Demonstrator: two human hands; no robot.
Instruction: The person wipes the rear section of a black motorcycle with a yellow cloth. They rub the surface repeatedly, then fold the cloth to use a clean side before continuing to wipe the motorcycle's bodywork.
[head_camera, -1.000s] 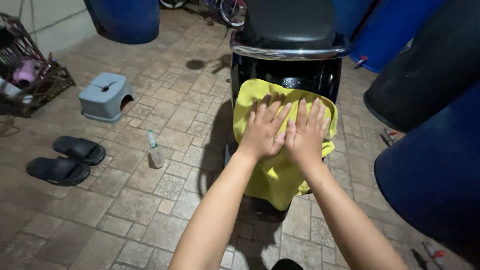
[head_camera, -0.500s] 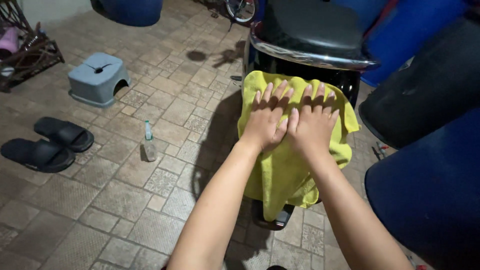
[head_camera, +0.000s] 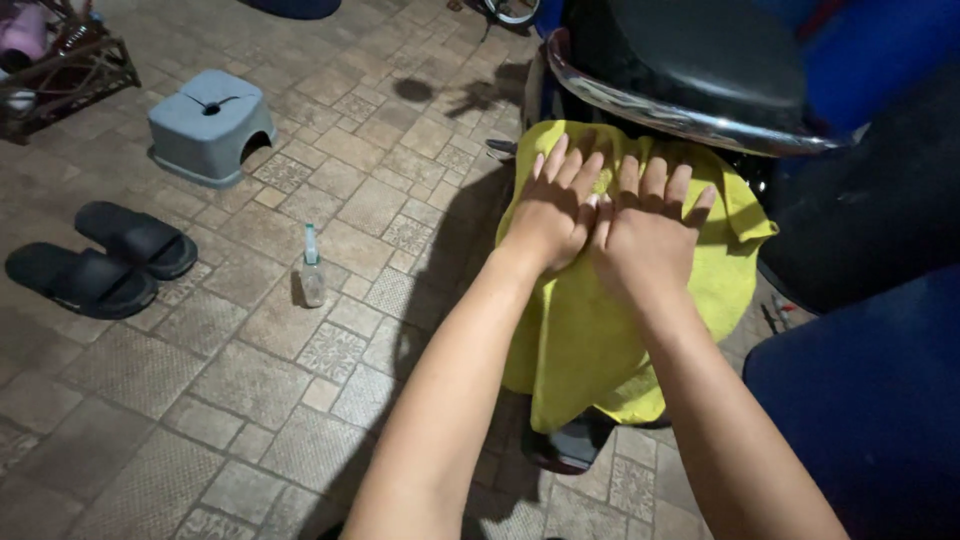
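Two bare forearms are seen reaching forward from the bottom edge. The left hand (head_camera: 548, 212) and right hand (head_camera: 645, 228) are laid flat, fingers spread and unclenched, side by side, pressed onto a yellow cloth (head_camera: 590, 330). The cloth is draped over the rear of a black scooter (head_camera: 690, 70), below its chrome trim, and hangs in loose folds. It is judged soft, light and limp, best gathered by an edge or bunched in the palm. On the tiled floor (head_camera: 250, 380) to the left, a small spray bottle (head_camera: 312, 270), black slippers (head_camera: 100, 260) and, farther off, a grey stool (head_camera: 210, 125) are seen.
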